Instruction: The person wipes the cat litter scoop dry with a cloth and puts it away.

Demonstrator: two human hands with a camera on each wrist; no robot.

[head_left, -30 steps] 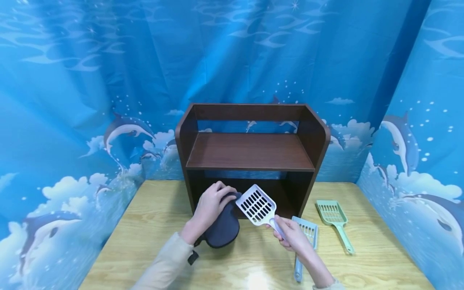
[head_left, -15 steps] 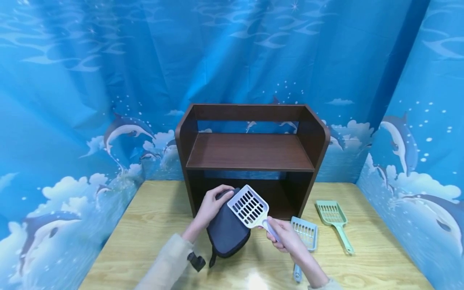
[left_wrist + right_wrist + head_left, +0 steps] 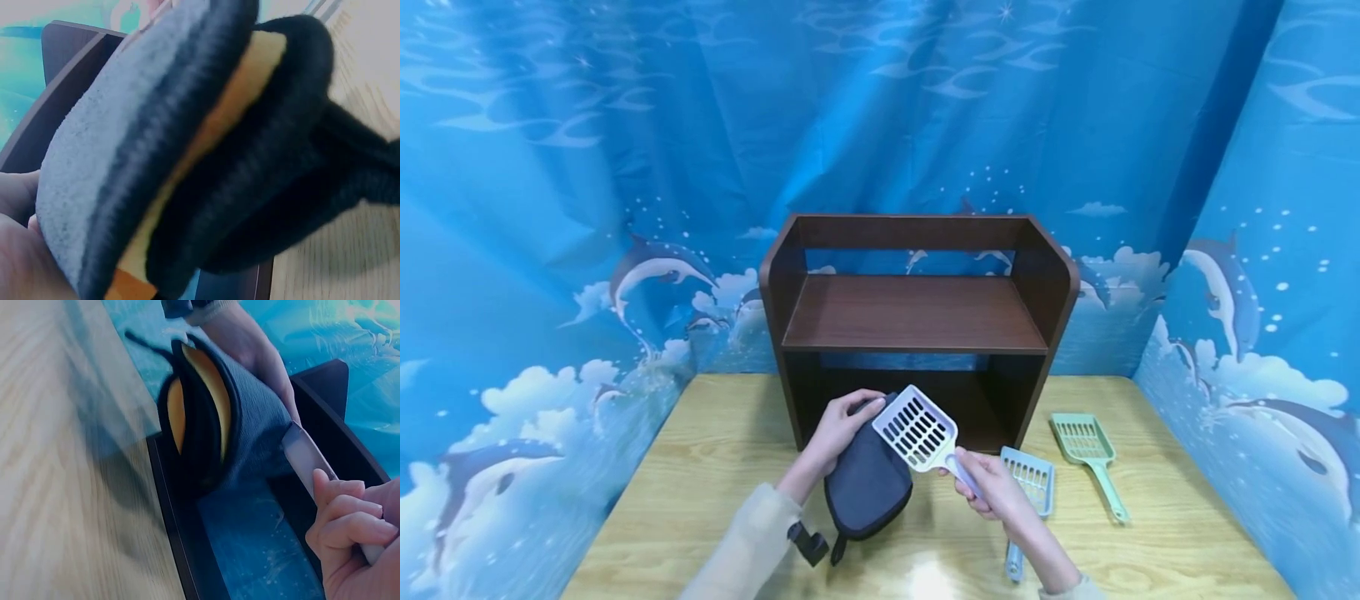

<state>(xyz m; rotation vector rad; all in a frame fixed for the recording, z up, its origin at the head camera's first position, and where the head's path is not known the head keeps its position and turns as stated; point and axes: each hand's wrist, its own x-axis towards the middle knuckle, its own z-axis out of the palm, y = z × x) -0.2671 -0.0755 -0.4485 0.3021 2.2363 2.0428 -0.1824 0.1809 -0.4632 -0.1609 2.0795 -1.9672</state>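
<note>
My left hand [image 3: 838, 429] grips the far end of a dark padded pouch [image 3: 867, 492], its thumb over the near face. Black binding edges the pouch, yellow-orange lining shows in its gaps, and a black loop hangs from its near end. The left wrist view shows its padded layers [image 3: 206, 150] standing partly apart. In my right hand [image 3: 996, 492] is the handle of a pale lavender slotted litter scoop [image 3: 942, 457]. The scoop's head overlaps the pouch's upper right side; seen edge-on in the right wrist view, its blade [image 3: 303, 453] lies right at the pouch, by the left fingers.
Behind the hands stands a dark brown two-tier shelf [image 3: 917, 312]. A light blue litter scoop [image 3: 1036, 505] lies on the wooden table [image 3: 715, 467], partly hidden by my right forearm. Farther right lies a green litter scoop [image 3: 1097, 458]. A blue dolphin-print curtain [image 3: 625, 167] hangs behind.
The pouch has turned in my left hand, showing a broad flat face and its loop end nearer me. The lavender scoop has moved left, overlapping the pouch. Little differs in the last half second.
</note>
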